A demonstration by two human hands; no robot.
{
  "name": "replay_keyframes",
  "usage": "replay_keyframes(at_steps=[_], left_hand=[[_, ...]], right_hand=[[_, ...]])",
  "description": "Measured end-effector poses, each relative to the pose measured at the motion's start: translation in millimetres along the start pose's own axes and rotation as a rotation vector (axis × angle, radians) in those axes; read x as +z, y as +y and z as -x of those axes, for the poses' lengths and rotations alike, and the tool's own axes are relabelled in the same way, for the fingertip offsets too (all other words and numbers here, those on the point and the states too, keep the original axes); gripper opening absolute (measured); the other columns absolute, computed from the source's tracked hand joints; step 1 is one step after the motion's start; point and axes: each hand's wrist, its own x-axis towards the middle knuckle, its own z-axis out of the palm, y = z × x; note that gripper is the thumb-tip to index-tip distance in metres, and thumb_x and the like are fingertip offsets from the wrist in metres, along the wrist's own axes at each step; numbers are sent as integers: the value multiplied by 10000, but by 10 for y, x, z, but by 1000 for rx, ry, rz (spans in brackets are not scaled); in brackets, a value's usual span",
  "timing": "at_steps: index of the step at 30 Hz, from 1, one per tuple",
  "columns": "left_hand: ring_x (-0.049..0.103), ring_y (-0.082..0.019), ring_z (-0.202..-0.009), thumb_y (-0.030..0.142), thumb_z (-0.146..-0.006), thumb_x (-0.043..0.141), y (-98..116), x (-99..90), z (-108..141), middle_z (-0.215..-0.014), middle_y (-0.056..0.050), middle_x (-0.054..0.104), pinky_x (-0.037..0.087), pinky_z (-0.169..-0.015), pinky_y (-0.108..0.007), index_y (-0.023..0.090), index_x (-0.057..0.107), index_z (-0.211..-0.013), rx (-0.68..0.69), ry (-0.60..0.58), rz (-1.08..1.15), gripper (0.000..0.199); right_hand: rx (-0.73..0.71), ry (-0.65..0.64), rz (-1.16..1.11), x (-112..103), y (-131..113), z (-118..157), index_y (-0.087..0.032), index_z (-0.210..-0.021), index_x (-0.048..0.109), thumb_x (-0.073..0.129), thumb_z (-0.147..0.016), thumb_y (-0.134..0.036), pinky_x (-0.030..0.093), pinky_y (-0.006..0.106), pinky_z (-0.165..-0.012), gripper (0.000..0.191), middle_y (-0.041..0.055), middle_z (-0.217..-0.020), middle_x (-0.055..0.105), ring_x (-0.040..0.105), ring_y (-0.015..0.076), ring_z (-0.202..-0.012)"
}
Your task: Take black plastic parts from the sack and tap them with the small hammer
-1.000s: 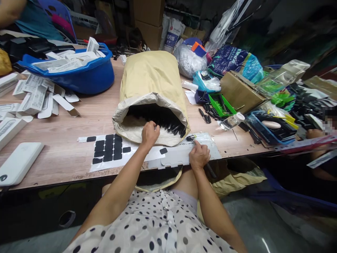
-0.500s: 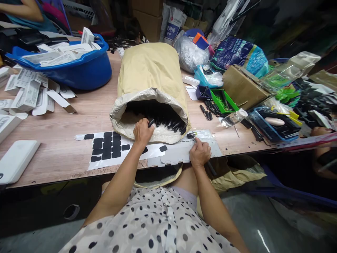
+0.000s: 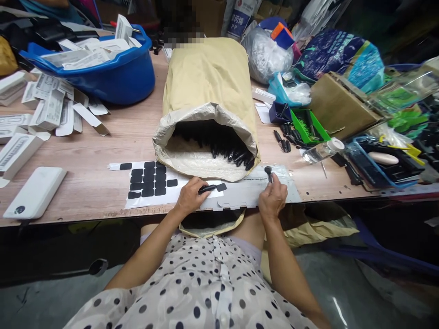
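My left hand [image 3: 190, 196] pinches a slim black pen-shaped piece [image 3: 207, 188] just above the table's front edge. Its tip points right, close to a small black rounded pad [image 3: 222, 187]; whether they touch I cannot tell. In my right hand [image 3: 273, 196] is a small hammer [image 3: 268, 171], held by the handle with its dark round head up, over a grey-white board [image 3: 247, 194]. Behind both hands a tan sack [image 3: 209, 73] lies with its mouth towards me, many black pieces [image 3: 236, 155] inside. White backing paper with rows of black pads [image 3: 148, 179] lies left of my left hand.
A blue basin [image 3: 109, 82] of white boxes stands back left, loose boxes [image 3: 51, 109] beside it. A white power bank [image 3: 36, 192] lies front left. On the right are a green tray [image 3: 310, 125], a clear bottle [image 3: 322, 151] and a blue basket [image 3: 384, 160]. Another open sack [image 3: 212, 226] sits below the table edge.
My left hand has come out of the sack's mouth towards me with a black piece. My right hand still grips the hammer, now with the head turned more upright. The camera view has shifted.
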Motion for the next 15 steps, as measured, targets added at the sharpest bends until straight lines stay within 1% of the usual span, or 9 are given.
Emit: replay_keyframes(at_steps=[2, 3, 6, 9, 12, 15], left_hand=[[613, -167, -802, 219, -821, 682, 0, -4, -6, -873, -9, 627, 518, -724, -280, 213, 677, -922, -10, 4, 26, 101], [613, -167, -802, 217, -813, 691, 4, -7, -7, -870, -7, 625, 519, -729, -283, 213, 679, -913, -17, 6, 33, 101], [612, -170, -807, 217, -803, 708, 24, -12, -9, -868, -5, 622, 522, -735, -290, 221, 694, -894, -48, 7, 48, 92], [609, -171, -805, 216, -797, 728, 44, -12, -16, -853, -3, 616, 522, -742, -293, 225, 705, -879, -70, 0, 64, 85], [605, -168, -806, 207, -789, 741, 54, -3, -24, -841, -1, 609, 512, -743, -287, 221, 706, -864, -78, 8, 77, 83], [599, -163, -803, 195, -782, 744, 53, 11, -32, -825, 6, 599, 496, -730, -278, 217, 699, -834, -93, 6, 81, 72]], right_hand=[[-59, 2, -113, -99, -115, 91, -151, -1354, 585, 338, -977, -271, 457, 385, -859, 466, 136, -1009, 594, 559, 254, -961], [-96, -21, -169, -143, -185, 152, -156, -1374, 565, 326, -991, -284, 468, 379, -862, 469, 135, -1021, 602, 573, 246, -961], [-229, -158, -328, -225, -407, 364, -196, -1387, 558, 349, -1008, -297, 499, 348, -851, 445, 104, -1008, 631, 605, 212, -935], [-362, -292, -446, -243, -579, 553, -217, -1334, 619, 388, -1005, -266, 513, 299, -829, 406, 72, -950, 636, 614, 180, -897], [-443, -386, -460, -245, -668, 668, -232, -1292, 667, 397, -1003, -224, 513, 242, -757, 395, 40, -868, 605, 603, 145, -802], [-501, -404, -426, -256, -702, 725, -254, -1303, 671, 396, -1002, -188, 500, 209, -689, 413, 21, -816, 566, 583, 127, -739]])
